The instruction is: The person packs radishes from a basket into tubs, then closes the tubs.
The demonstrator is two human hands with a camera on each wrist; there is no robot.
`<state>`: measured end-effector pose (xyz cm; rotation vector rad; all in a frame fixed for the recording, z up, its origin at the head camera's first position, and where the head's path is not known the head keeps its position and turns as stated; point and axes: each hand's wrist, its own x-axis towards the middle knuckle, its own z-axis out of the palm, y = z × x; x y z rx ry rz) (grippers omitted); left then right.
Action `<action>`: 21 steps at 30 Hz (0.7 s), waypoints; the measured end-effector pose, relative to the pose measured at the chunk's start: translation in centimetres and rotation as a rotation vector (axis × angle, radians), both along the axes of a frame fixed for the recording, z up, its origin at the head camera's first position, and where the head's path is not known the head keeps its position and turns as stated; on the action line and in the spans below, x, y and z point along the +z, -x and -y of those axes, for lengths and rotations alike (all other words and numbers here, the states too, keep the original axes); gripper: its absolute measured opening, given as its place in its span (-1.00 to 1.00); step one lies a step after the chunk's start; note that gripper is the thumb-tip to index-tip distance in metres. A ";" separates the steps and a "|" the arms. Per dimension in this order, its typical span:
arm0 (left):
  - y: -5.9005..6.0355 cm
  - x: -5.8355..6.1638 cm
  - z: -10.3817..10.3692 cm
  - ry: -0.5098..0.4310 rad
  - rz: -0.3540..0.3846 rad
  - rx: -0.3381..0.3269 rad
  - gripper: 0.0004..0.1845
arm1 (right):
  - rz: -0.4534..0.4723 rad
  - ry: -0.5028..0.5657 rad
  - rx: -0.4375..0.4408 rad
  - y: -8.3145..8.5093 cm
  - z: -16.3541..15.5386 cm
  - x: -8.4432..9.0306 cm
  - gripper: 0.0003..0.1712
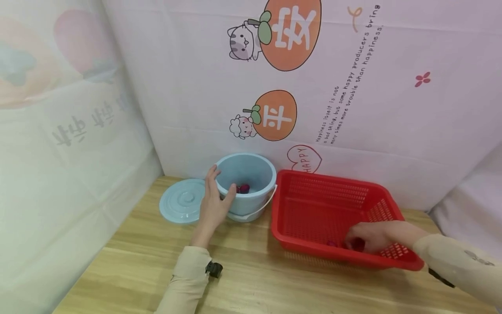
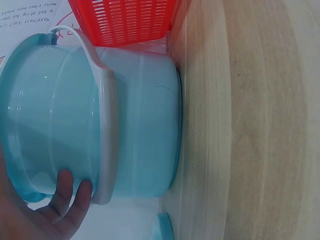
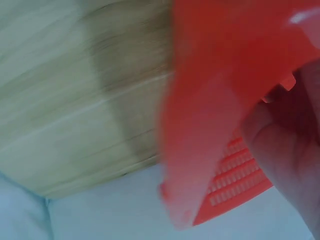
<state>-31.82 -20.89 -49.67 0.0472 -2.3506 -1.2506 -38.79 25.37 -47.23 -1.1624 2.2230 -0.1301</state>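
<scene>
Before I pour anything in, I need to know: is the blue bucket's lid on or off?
Off. The lid lies flat on the table beside the bucket, whose open top shows small dark red things inside.

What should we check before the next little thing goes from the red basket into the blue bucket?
1. Bucket open, lid off beside it: ok.
2. Left hand steadying the bucket's side: ok.
3. Bucket upright on the table: ok.
4. Right hand down inside the red basket: ok.
5. Grip closed on the small purple piece: cannot tell.
6. Room left in the bucket, few dark red pieces inside: ok.
</scene>
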 end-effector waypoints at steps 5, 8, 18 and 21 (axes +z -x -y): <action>0.0 0.0 0.0 0.001 0.011 0.008 -0.15 | 0.088 0.047 -0.064 0.1 2.1 -0.2 -0.76; 0.0 0.0 0.0 0.001 0.012 0.008 -0.15 | 0.101 0.039 -0.097 0.2 3.1 0.1 -0.71; 0.1 -0.1 0.1 0.003 0.012 0.005 -0.15 | 0.218 0.093 -0.105 -0.1 5.3 0.2 -0.68; 0.0 -0.1 0.1 0.001 0.014 0.005 -0.17 | 0.207 0.090 -0.114 -0.3 5.6 0.3 -0.70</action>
